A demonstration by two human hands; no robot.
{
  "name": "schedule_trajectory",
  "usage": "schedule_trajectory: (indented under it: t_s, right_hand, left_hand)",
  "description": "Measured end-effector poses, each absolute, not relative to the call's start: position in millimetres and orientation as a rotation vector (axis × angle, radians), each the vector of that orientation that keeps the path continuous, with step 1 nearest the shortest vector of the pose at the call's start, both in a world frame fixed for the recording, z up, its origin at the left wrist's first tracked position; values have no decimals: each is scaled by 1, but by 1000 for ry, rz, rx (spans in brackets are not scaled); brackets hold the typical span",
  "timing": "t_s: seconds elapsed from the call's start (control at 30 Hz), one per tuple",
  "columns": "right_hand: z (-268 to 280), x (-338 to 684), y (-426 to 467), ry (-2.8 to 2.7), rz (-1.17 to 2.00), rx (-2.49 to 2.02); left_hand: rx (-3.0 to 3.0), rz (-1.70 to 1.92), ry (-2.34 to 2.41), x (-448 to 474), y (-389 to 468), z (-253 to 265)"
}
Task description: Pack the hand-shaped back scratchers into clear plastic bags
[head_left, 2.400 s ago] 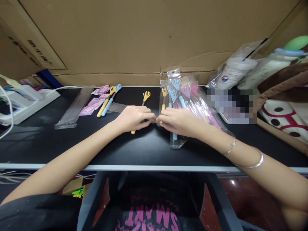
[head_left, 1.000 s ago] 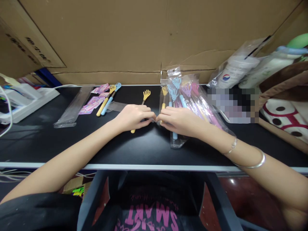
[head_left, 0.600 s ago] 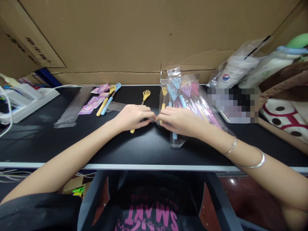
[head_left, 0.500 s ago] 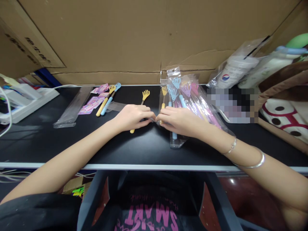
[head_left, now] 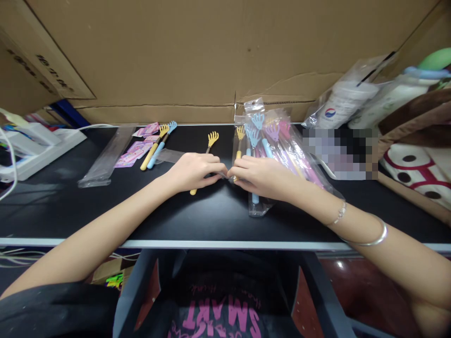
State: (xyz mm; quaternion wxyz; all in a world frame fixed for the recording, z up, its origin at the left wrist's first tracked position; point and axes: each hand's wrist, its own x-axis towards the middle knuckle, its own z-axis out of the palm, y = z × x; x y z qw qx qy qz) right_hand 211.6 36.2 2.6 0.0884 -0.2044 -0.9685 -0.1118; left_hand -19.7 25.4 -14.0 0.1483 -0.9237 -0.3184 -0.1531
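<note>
The clear plastic bag (head_left: 223,175) is being pinched by the left hand's (head_left: 197,171) and right hand's (head_left: 262,177) fingers above the surface (head_left: 204,220), while bagged back scratchers (head_left: 267,148) are looking done and three loose back scratchers (head_left: 151,156) are still lying unpacked.

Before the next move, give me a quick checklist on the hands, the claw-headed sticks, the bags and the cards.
1. Left hand gripping the clear plastic: ok.
2. Right hand gripping it too: ok.
3. Plastic's opening visible: cannot tell, fingers cover most of it.
4. Bagged sticks uncovered: not ok, the right hand overlaps them in view.
5. Pink cards apart from both hands: ok.
6. Middle yellow stick fully visible: not ok, the left hand hides part.
</note>
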Motion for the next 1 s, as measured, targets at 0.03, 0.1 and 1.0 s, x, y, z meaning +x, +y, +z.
schedule_trajectory:
  t_s: [0.03, 0.1, 1.0]
  right_hand:
    - [2, 212, 36, -2883, -337, -609]
    - [2, 212, 36, -2883, -342, -604]
    - [4, 212, 36, -2897, -316, -625]
  left_hand:
    - [-2656, -439, -916, -20, 25, -14]
    - [-2655, -441, -915, -20, 25, -14]
    - [-2660, -399, -964, -19, 24, -12]
